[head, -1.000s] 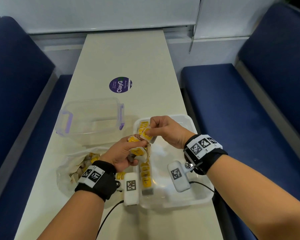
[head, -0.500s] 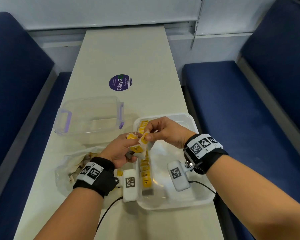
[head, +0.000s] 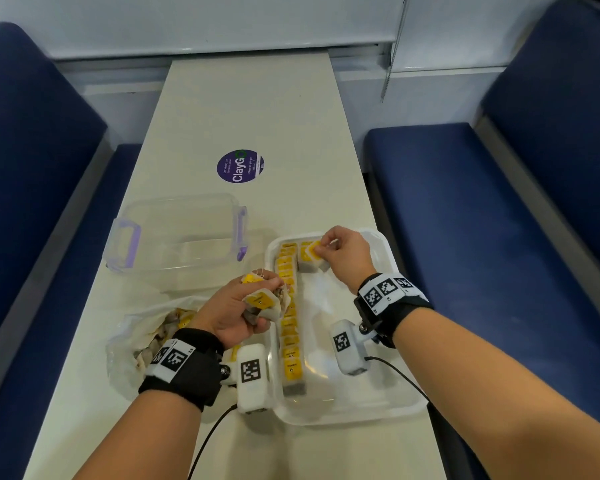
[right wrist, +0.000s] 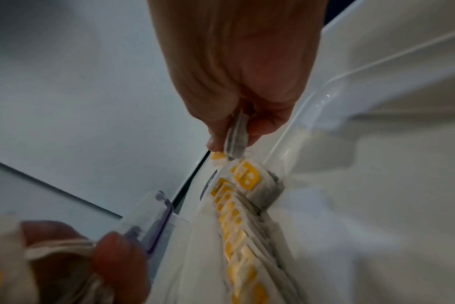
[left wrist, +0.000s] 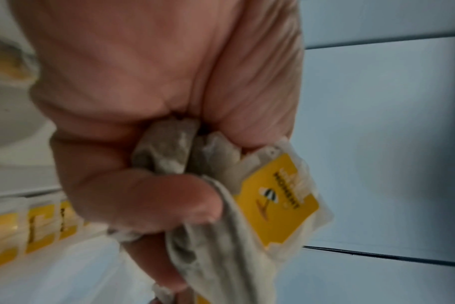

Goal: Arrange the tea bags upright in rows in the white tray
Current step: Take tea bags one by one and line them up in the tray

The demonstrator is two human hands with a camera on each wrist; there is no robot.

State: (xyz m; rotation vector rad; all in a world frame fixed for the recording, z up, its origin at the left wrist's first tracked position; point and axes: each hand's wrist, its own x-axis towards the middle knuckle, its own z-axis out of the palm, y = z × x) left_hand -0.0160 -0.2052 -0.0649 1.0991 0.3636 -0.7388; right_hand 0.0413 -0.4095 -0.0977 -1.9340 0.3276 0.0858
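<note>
My right hand point(head: 343, 252) pinches one tea bag point(head: 313, 250) at the white tray's point(head: 388, 407) far end; my left hand point(head: 238, 311) grips a bunch of tea bags point(head: 262, 301) beside the tray.

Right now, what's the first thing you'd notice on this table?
A long line of yellow-tagged tea bags standing along the left side of the white tray. The right hand pinches one tea bag at the tray's far end, while the left hand grips a bunch beside the tray.

It looked like a canteen or pantry booth: blue padded benches point(head: 499, 209) flanked a long narrow table point(head: 250, 109) bearing a round clean-up sticker point(head: 240, 165).
</note>
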